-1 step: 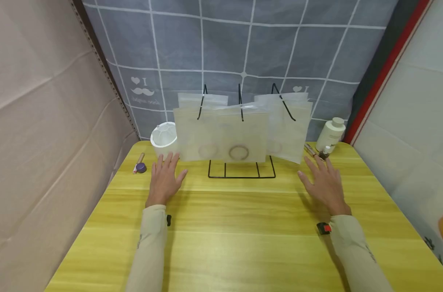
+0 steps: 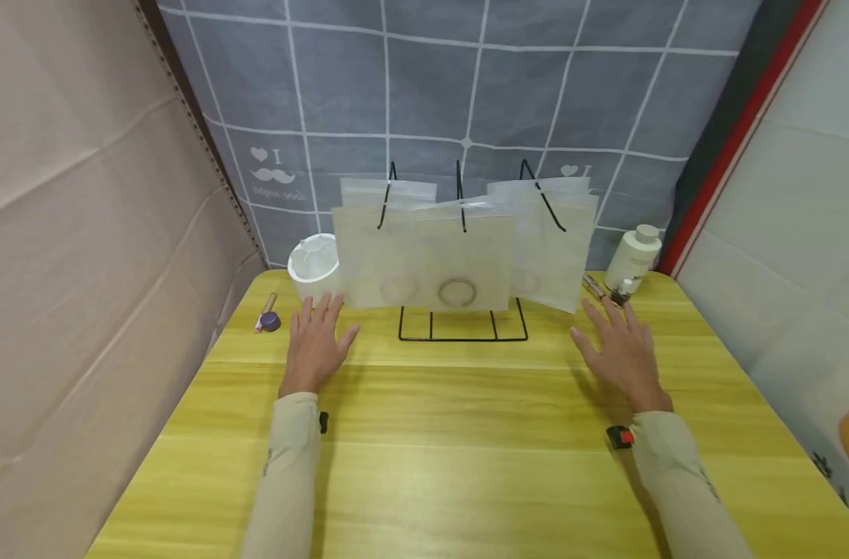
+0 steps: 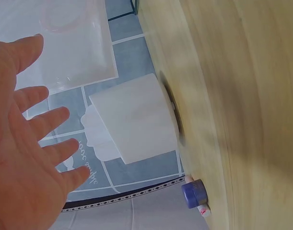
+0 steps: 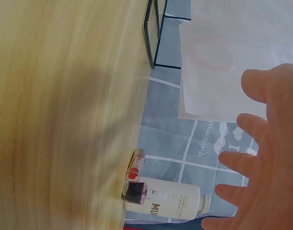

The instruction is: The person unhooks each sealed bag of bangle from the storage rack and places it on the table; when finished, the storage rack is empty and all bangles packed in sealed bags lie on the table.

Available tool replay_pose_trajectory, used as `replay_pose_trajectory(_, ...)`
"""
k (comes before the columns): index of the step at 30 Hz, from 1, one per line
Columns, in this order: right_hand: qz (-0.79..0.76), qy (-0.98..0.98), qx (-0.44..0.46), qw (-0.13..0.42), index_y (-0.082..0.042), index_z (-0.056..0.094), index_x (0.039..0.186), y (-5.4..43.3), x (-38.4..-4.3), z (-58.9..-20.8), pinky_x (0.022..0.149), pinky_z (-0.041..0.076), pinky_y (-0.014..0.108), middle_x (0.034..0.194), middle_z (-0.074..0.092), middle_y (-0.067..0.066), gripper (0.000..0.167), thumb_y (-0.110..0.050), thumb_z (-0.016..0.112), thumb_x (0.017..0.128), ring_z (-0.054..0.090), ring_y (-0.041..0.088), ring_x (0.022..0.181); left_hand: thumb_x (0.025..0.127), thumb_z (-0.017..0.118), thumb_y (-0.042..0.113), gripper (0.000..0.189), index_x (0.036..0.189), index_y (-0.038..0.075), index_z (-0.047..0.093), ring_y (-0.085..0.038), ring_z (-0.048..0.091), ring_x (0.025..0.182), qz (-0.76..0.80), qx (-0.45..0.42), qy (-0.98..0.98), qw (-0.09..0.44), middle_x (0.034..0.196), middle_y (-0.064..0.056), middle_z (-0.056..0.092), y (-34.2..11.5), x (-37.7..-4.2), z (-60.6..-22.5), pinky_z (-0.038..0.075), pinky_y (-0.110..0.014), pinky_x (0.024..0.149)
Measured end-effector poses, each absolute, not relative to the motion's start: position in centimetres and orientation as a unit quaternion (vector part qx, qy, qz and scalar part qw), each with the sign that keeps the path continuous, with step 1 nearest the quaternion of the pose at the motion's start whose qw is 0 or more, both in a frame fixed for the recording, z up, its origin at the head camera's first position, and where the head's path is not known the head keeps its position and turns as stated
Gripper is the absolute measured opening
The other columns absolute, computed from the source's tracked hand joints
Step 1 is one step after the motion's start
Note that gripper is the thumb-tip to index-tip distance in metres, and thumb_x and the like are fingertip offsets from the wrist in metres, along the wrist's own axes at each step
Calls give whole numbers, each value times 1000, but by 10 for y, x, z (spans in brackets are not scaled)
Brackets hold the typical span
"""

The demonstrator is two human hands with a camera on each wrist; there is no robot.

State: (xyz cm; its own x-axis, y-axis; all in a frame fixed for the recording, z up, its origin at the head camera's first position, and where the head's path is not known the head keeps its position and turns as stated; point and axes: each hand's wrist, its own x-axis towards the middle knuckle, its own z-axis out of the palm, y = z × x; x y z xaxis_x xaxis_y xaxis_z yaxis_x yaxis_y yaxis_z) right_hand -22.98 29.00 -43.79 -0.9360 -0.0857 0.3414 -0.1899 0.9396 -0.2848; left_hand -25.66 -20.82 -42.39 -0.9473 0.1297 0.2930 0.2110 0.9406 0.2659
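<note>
My left hand (image 2: 317, 345) is spread, palm down, above the table in front of a white round container (image 2: 314, 264). My right hand (image 2: 623, 357), also spread and holding nothing, hovers in front of a small dark bottle (image 2: 621, 295) and a slim tube (image 2: 594, 286). Between them stands a black wire rack (image 2: 464, 339). From its hooks hang translucent zip bags: a left bag (image 2: 368, 260), a middle bag (image 2: 464, 260) and a right bag (image 2: 560, 248). A ring shape (image 2: 457, 292) shows through the middle bag; fainter rings show through the side ones.
A white capped bottle (image 2: 631, 260) stands at the back right corner. At the left edge lie a small purple jar (image 3: 194, 194) and a thin stick-like item (image 2: 266, 309). Cloth hangs behind and along both sides of the wooden table (image 2: 438, 442).
</note>
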Motion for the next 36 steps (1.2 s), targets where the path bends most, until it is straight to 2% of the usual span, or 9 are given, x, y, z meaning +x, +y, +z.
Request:
replay_pose_trajectory(12,164,-969,71,170,-8,38,155,293,-231,-435,100,24,80,157,33,29,66,-47,48,103,23,58,142,102,55,42,68,158,9,34,-48,15,151,-160,-85,-976,125,162,-22,30,-211,-256,-428,13,-66,120)
replay_pose_trajectory(14,165,-964,77,195,-5,41,153,293,-232,-434,100,27,78,152,39,30,64,-43,53,102,29,57,140,102,57,40,66,156,9,36,-49,18,149,-164,-81,-975,127,160,-22,32,-210,-256,-428,14,-66,119)
replay_pose_trajectory(16,188,-949,82,238,-2,48,148,291,-235,-433,101,31,74,144,49,30,59,-34,60,100,39,55,134,101,59,38,63,153,7,42,-50,28,143,-170,-74,-974,128,154,-24,39,-210,-258,-430,21,-66,116)
replay_pose_trajectory(19,261,-907,90,316,5,61,131,286,-242,-428,97,40,62,123,62,29,42,-17,67,95,54,47,115,101,60,33,51,140,0,54,-46,50,124,-209,-74,-969,109,135,-26,56,-207,-264,-434,38,-61,106)
replay_pose_trajectory(22,358,-859,98,353,6,65,122,280,-254,-420,91,43,41,117,63,26,30,-6,67,94,56,38,105,102,58,31,39,125,-1,64,-37,61,94,-276,-74,-957,44,109,-21,66,-200,-273,-441,50,-51,85)
replay_pose_trajectory(25,424,-833,108,339,2,65,127,274,-266,-410,90,42,19,131,58,21,32,-4,66,95,54,33,116,103,58,31,32,117,5,67,-26,55,74,-337,-68,-939,-26,91,-12,64,-189,-283,-451,48,-40,69)
replay_pose_trajectory(28,459,-822,110,318,-2,63,132,267,-278,-400,95,38,9,144,50,17,37,-3,66,95,47,33,131,102,61,30,29,117,6,67,-20,51,65,-376,-72,-922,-56,84,-8,61,-178,-293,-462,44,-34,60)
replay_pose_trajectory(31,475,-813,106,321,2,63,132,258,-289,-394,98,40,16,143,50,20,38,0,66,94,46,35,133,100,64,28,35,127,5,64,-18,50,61,-406,-80,-908,-63,80,-8,60,-168,-301,-470,42,-32,55)
replay_pose_trajectory(36,486,-804,103,328,6,63,129,248,-299,-388,99,46,43,134,55,24,35,3,64,95,50,37,124,98,67,27,50,143,8,56,-21,56,64,-413,-76,-905,-72,87,-11,64,-152,-314,-477,45,-35,58)
